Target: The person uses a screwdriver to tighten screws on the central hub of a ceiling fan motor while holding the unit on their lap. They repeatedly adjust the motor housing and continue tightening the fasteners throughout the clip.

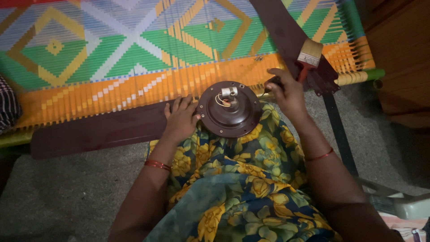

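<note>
We see a woven cot [134, 54] with bright geometric weave filling the top of the view, grey floor [67, 192] below it. A dark brown ceiling fan lies across our lap, on floral fabric [233, 179], and against the cot's edge. One long blade [94, 132] runs left along the cot frame; a second blade [286, 31] angles up to the right across the weave. The round motor housing [230, 109] sits on the lap at centre, short wires showing at its hub. Our left hand [180, 120] rests flat, fingers spread, on the left blade just beside the housing, gripping nothing. Our right hand [286, 92] is clamped on the red handle of a paintbrush [308, 58], bristles up, over the right blade.
</note>
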